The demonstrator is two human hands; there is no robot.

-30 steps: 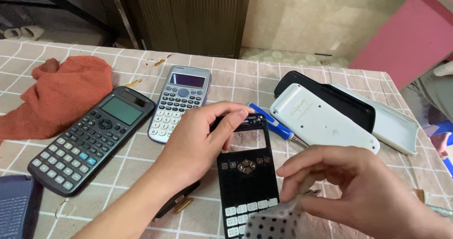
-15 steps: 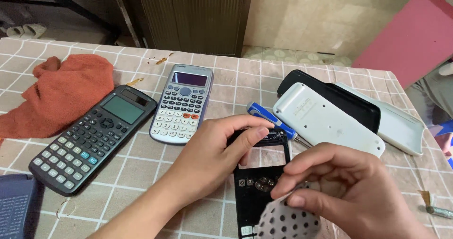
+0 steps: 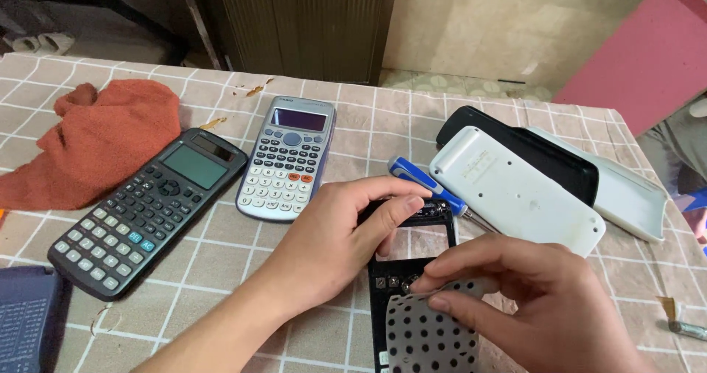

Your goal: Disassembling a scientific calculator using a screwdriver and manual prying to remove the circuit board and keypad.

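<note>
My left hand (image 3: 331,244) grips the top edge of a black calculator front shell (image 3: 412,270) with an open screen window, held over the table. My right hand (image 3: 523,299) pinches a grey rubber keypad sheet (image 3: 423,329) with dark dots, lying over the lower part of that shell. A blue-handled screwdriver (image 3: 420,181) lies just beyond my left fingers.
A black calculator (image 3: 151,207) and a silver one (image 3: 287,159) lie on the checked tablecloth (image 3: 368,134). An orange cloth (image 3: 96,141) sits at left. White covers (image 3: 515,189) and a black cover (image 3: 545,152) are stacked at right. A dark blue calculator (image 3: 26,318) shows at bottom left.
The black shell has moved down and toward me, with its keys gone from view under the grey keypad sheet. Both hands have come lower and closer in view.
</note>
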